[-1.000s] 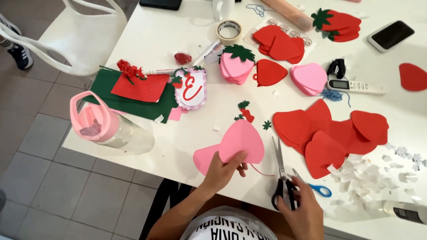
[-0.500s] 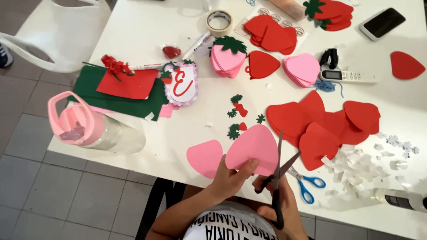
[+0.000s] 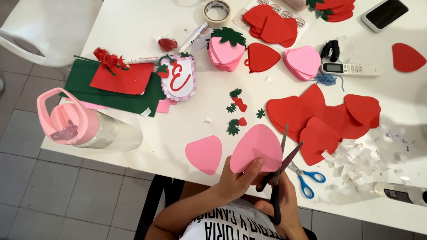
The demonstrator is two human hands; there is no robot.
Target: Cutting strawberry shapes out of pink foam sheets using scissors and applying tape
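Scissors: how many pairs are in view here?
2. A black-handled pair is open in the right hand, blades beside the pink paper shape that the left hand holds. A blue-handled pair lies on the white table just right of them, partly hidden.

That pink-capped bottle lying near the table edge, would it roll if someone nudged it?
Probably yes. The clear bottle lies on its side and its round body would likely roll. It sits close to the white table edge, so a push could send it off. Its big pink lid with a loop handle may slow the rolling.
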